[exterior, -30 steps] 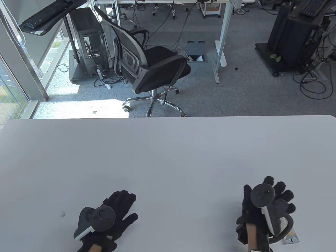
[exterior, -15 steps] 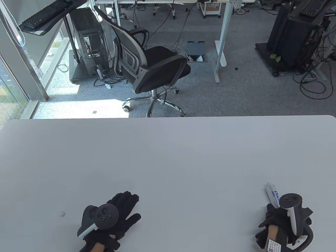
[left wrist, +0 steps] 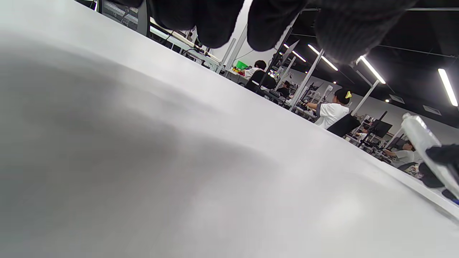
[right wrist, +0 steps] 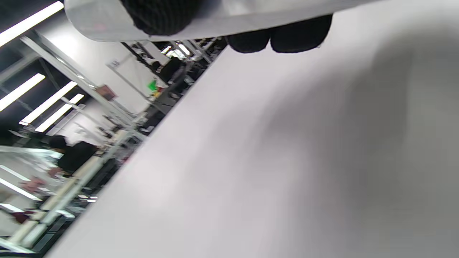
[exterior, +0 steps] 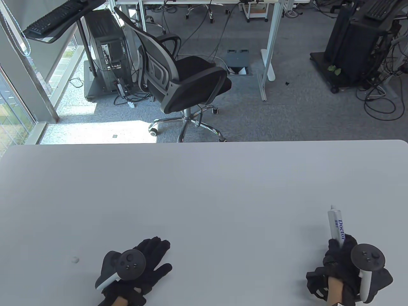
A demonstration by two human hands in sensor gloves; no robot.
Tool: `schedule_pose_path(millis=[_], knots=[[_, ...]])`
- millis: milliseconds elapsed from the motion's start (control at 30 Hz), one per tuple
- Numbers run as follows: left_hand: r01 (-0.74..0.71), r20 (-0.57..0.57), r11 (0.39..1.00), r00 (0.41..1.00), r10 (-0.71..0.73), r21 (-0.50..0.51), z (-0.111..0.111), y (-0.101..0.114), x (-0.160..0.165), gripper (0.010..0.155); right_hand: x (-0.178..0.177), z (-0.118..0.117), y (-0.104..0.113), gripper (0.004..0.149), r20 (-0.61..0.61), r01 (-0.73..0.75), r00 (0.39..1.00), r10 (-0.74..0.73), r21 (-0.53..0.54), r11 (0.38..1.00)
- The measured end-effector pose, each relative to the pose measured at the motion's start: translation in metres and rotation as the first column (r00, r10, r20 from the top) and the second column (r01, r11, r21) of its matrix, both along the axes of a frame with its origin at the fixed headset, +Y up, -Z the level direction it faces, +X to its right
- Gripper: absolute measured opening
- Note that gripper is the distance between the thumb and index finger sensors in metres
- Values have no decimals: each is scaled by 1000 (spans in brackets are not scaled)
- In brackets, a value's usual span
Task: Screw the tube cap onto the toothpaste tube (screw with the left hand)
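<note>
At table's right edge my right hand [exterior: 342,264] grips toothpaste tube [exterior: 336,224] | soft, light: hold near shoulder | left hand [exterior: 140,267] flat, fingers spread | cap [exterior: 75,259] untouched

It's a big office w/ lots of desks. A black swivel chair [exterior: 188,83], a computer tower [exterior: 106,47], a keyboard [exterior: 54,16] and loose cables [exterior: 379,102] sit on grey carpet past the white worktop [exterior: 204,178]. People [left wrist: 331,111] sit at desks under long ceiling lights [left wrist: 373,70].

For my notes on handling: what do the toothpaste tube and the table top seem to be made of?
Toothpaste tube: probably soft glossy plastic or laminate, white with blue print, gripped by the right hand. Table: smooth, matte, light grey, likely laminate, showing only soft reflections.
</note>
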State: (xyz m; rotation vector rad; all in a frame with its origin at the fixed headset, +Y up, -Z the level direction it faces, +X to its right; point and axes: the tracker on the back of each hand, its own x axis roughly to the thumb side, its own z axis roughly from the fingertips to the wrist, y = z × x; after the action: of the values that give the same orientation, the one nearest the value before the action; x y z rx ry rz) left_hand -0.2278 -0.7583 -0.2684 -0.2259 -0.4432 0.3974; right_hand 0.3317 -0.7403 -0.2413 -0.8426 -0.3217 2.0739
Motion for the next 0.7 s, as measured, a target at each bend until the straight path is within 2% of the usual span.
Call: schedule_pose_path(millis=[133,200,333,400,467,533,700], knots=[[19,-4,1000,1000,-19,-9,1,-3,0,73,-42,-3,35,47,-165,47,986,-11,217,975],[12,-11,1000,1000,-12,-2,1,0,-2,74,-82,-3,60,47,-246,58,969,32,349,935],[-23,-75,998,997,27,52,-2,13,-6,72,-151,-8,95,52,-414,145,908,62,450,881],[39,-99,994,995,-28,104,-3,27,-10,71,-187,-13,107,52,-497,199,865,65,461,865],[113,-140,978,986,-89,176,-3,44,-22,70,-226,-19,111,52,-589,260,806,51,430,864],[187,-177,963,972,-153,195,-4,58,-41,69,-257,-21,105,52,-664,286,746,50,387,876],[362,-334,919,895,-295,157,-7,82,-110,67,-311,-24,69,51,-798,173,590,121,272,947]])
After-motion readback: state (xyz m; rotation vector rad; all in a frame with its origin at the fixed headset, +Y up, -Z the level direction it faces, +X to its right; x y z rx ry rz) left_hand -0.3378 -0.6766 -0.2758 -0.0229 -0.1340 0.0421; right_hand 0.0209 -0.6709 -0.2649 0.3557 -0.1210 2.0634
